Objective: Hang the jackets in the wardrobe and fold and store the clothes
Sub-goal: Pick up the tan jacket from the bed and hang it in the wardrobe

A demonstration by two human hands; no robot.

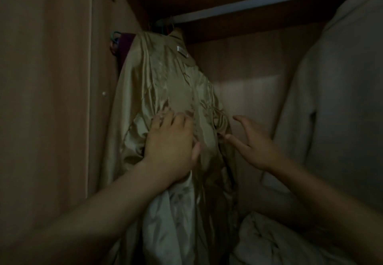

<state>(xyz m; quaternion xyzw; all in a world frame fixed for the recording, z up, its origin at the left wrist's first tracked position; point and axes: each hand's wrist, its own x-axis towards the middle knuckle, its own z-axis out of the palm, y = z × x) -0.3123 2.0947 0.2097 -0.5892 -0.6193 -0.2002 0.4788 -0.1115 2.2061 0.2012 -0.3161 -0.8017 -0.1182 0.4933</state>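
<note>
One view only: a head-worn wide-angle camera. We look forward and slightly up into the dim wardrobe (248,74) from close range, with the rail (248,6) crossing the top of the frame. Both forearms enter from the bottom edge. The hanging jacket (165,82) fills the centre, very near the lens. The wide angle bends the frame edges. We have no second view to compare.

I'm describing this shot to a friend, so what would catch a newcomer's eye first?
A shiny gold satin jacket hangs from the rail at centre-left of the dim wardrobe. The left hand rests on it, and the right hand hovers open beside it. A pale coat fills the right.
</note>
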